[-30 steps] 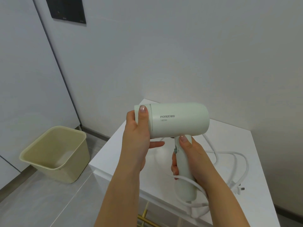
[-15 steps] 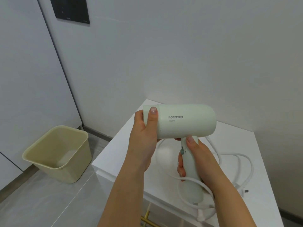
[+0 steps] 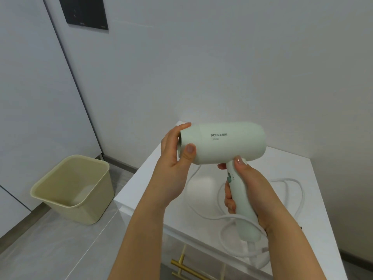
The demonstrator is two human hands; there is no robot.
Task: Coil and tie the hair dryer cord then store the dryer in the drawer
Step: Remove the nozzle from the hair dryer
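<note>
Side of the pale green plastic hair dryer barrel point(image 3: 224, 143): brand name "POREE" in dark grey capitals, followed by 2 small characters too blurred to read. Directly beneath, in fainter print, the rating "1800W".

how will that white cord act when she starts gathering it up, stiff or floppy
Probably floppy: the cord lies in loose, uneven loops on the cabinet top. It may spring back open, since the curves look wide, not creased. The part trailing from the dryer handle, held in the right hand, will likely swing as it moves.
</note>
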